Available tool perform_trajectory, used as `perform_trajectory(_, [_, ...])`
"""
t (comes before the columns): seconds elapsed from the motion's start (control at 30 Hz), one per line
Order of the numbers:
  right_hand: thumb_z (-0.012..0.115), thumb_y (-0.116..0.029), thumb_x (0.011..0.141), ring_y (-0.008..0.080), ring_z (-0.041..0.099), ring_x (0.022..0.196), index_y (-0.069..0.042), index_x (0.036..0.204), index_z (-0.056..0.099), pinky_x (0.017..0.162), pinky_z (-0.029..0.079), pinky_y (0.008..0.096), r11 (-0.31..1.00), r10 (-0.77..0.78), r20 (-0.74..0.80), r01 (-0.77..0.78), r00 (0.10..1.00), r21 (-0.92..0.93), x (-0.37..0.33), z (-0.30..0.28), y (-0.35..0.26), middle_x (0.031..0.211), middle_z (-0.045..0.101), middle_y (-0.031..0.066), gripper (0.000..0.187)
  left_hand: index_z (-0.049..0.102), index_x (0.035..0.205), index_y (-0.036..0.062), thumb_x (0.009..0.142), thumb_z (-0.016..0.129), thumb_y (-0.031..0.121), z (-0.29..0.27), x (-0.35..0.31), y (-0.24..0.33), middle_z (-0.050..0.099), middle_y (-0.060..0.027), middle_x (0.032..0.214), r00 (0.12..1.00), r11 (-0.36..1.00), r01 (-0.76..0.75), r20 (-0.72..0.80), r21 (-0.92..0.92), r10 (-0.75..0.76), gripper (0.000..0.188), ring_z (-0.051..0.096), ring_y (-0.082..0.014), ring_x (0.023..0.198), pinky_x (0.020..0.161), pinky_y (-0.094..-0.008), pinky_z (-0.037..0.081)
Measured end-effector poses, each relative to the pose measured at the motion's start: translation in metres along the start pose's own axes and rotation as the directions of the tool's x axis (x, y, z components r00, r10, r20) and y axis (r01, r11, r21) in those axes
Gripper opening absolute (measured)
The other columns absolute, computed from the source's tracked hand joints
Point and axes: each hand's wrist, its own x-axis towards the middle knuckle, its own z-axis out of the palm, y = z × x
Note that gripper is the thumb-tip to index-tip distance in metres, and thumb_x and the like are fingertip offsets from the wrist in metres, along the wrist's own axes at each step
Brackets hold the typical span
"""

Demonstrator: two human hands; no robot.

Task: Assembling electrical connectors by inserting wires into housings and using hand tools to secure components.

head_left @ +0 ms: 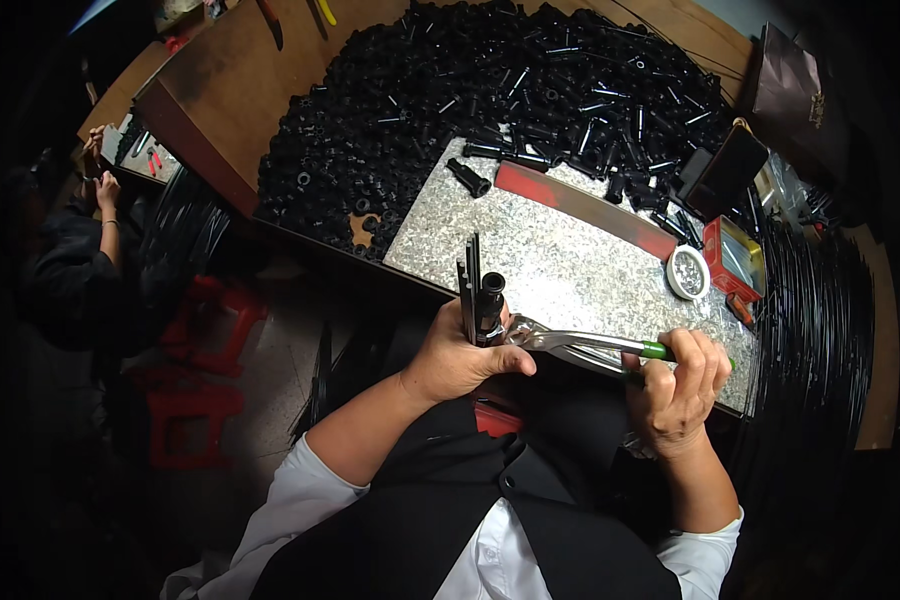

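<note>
My left hand (450, 355) is closed around a black tubular fitting (491, 298), which stands upright with its round hollow end on top. Several thin black rods (469, 268) rise beside the fitting, within the same grip. My right hand (678, 388) is wrapped round the green handles of metal pliers (580, 340). The jaws reach left to the lower part of the fitting, by my left thumb. Whether they bite on it, I cannot tell. Both hands are at the near edge of a speckled work board (530, 262).
A big heap of black fittings (390, 130) covers the table's far side. On the board lie a red-grey bar (580, 208), a loose fitting (467, 178) and a white dish (688, 272), near a red box (734, 258). Black rods (815, 330) are bundled right; red stools (210, 320) and a co-worker (80, 250) are left.
</note>
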Motion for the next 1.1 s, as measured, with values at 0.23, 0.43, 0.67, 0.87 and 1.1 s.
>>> perform_trajectory(0.23, [0.062, -0.019, 0.087, 0.0282, 0.059, 0.085, -0.009, 0.084, 0.045, 0.081, 0.042, 0.0424, 1.0, 0.004, -0.035, -0.004, 0.999, -0.005, 0.003, 0.001, -0.002, 0.095, 0.059, 0.0125, 0.02, 0.043, 0.07, 0.0099, 0.064, 0.089, 0.022, -0.003, -0.002, -0.003, 0.039, 0.0067, 0.065, 1.0, 0.998, -0.004, 0.001, 0.064, 0.004, 0.048, 0.037, -0.0048, 0.061, 0.054, -0.0231, 0.033])
perform_trajectory(0.43, [0.066, -0.016, 0.082, 0.0271, 0.057, 0.077, -0.008, 0.076, 0.046, 0.069, 0.044, 0.0395, 0.997, -0.004, 0.01, 0.003, 1.0, 0.075, 0.002, -0.005, 0.0, 0.089, 0.059, 0.0132, 0.023, 0.043, 0.071, 0.0104, 0.063, 0.089, 0.023, -0.001, -0.004, -0.005, 0.038, 0.0073, 0.065, 0.998, 0.998, 0.055, 0.002, -0.029, -0.055, 0.048, 0.036, -0.0046, 0.062, 0.055, -0.023, 0.033])
perform_trajectory(0.67, [0.078, -0.005, 0.065, 0.0315, 0.055, 0.069, -0.003, 0.078, 0.047, 0.059, 0.044, 0.0368, 0.778, 0.066, 0.391, -0.292, 0.918, 0.556, -0.006, -0.022, 0.002, 0.082, 0.056, 0.0152, 0.033, 0.047, 0.082, 0.0088, 0.048, 0.088, 0.042, -0.01, -0.019, -0.017, 0.046, 0.0034, 0.071, 0.998, 0.997, 0.065, 0.027, -0.044, -0.064, 0.063, 0.046, -0.0068, 0.062, 0.056, -0.0236, 0.039])
perform_trajectory(0.87, [0.079, -0.01, 0.073, 0.0193, 0.066, 0.059, 0.0, 0.088, 0.055, 0.053, 0.05, 0.0279, 0.312, -0.05, 0.725, -0.679, 0.687, 0.664, -0.014, -0.031, -0.002, 0.07, 0.065, 0.0109, 0.031, 0.055, 0.088, 0.0058, 0.049, 0.085, 0.045, -0.009, -0.022, -0.018, 0.053, 0.0007, 0.076, 0.989, 0.995, -0.01, 0.148, -0.096, 0.024, 0.063, 0.05, -0.0071, 0.061, 0.053, -0.0219, 0.041])
perform_trajectory(1.1, [0.072, 0.001, 0.079, 0.0153, 0.065, 0.058, 0.003, 0.086, 0.057, 0.055, 0.052, 0.0266, -0.312, -0.742, 0.638, -0.948, 0.206, -0.056, -0.028, -0.025, -0.001, 0.065, 0.063, 0.0048, 0.018, 0.069, 0.096, 0.0036, 0.054, 0.086, 0.034, -0.003, -0.009, -0.008, 0.067, -0.0041, 0.077, 0.904, 0.985, -0.138, 0.391, -0.108, 0.17, 0.054, 0.059, -0.0089, 0.061, 0.053, -0.0209, 0.044])
